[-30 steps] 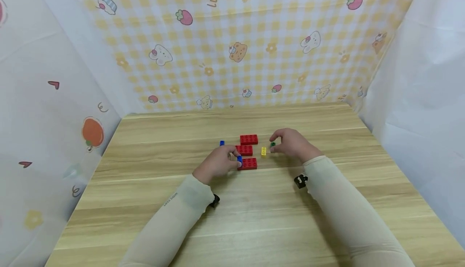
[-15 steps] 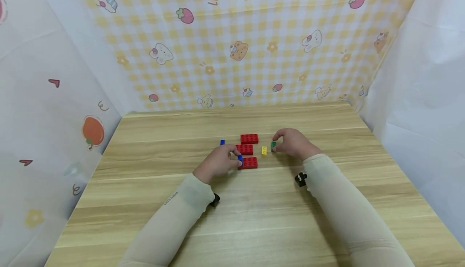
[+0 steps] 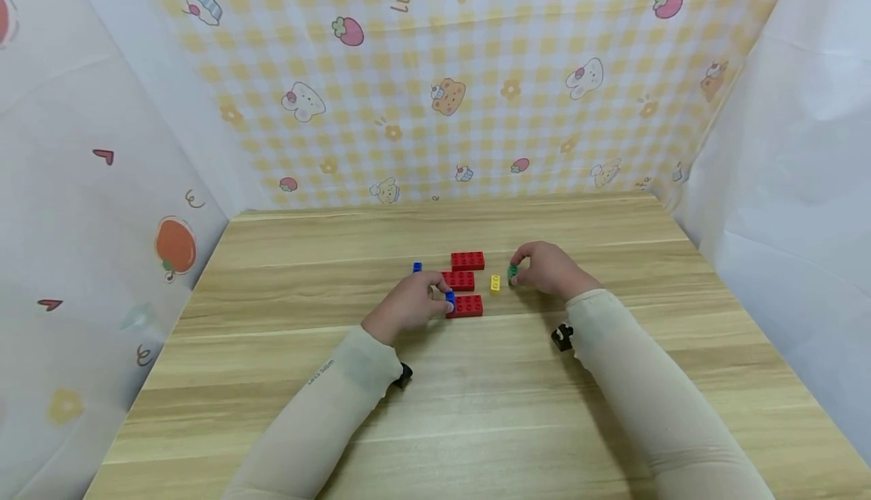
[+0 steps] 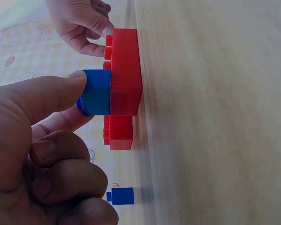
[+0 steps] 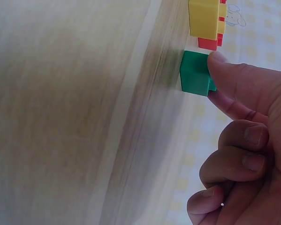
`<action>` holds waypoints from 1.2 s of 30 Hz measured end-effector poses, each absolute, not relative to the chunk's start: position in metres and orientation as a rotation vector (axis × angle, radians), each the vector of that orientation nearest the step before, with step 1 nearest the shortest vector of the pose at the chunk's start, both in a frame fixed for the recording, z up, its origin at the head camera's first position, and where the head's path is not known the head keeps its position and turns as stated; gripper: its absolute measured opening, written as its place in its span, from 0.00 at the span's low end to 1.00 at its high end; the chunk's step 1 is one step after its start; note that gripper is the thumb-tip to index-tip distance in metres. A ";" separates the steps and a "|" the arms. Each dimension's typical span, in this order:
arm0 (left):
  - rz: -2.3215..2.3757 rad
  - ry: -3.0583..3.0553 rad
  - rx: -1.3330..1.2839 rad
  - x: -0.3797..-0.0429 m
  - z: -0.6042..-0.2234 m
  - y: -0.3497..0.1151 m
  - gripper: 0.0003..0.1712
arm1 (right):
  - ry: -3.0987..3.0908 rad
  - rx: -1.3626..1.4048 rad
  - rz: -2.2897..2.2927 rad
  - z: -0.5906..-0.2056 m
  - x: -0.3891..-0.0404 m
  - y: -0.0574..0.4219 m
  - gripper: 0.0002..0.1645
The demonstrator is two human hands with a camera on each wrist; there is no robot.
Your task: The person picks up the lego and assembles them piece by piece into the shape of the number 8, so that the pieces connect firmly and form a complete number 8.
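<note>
Pinching a blue building brick (image 3: 450,301) between thumb and index finger of the left hand (image 3: 408,303), with the other three fingers curled in. Set at the left end of the nearest red eight-stud brick (image 3: 468,305), apparently touching its studded top. Holding a green building brick (image 3: 513,274) in the right hand (image 3: 547,267), also in a narrow thumb-and-finger pinch, to the right of a yellow two-stud brick (image 3: 495,284) and apart from it.

Judging by looks: light, stiff, hard plastic; unlikely to crush, perhaps a little slick on the smooth walls, easy to twist if gripped off-centre. Best taken by two opposite side walls, leaving studs and underside free.

Cannot tell of blue: pressed home on the studs or only resting there. Nor of green: on the wooden tabletop (image 3: 463,409) or just clear of it. Partly covered by the left hand in head view: middle red brick (image 3: 463,281), second blue brick (image 3: 417,267). Cut off at top of right wrist view: yellow.
</note>
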State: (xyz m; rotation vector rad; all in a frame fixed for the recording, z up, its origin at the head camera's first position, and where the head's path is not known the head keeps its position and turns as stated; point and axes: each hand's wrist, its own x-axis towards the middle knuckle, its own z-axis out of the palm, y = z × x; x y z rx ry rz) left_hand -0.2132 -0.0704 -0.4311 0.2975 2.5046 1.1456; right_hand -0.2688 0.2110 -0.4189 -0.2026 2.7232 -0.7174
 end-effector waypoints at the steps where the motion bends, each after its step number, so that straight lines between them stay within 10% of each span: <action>1: 1.145 2.503 0.294 -0.213 -0.431 -0.070 0.08 | 2.724 -0.199 -0.718 -0.419 -0.269 0.211 0.16; 36: 1.123 2.507 0.300 -0.214 -0.430 -0.071 0.08 | 2.735 -0.388 -0.795 -0.400 -0.243 0.193 0.15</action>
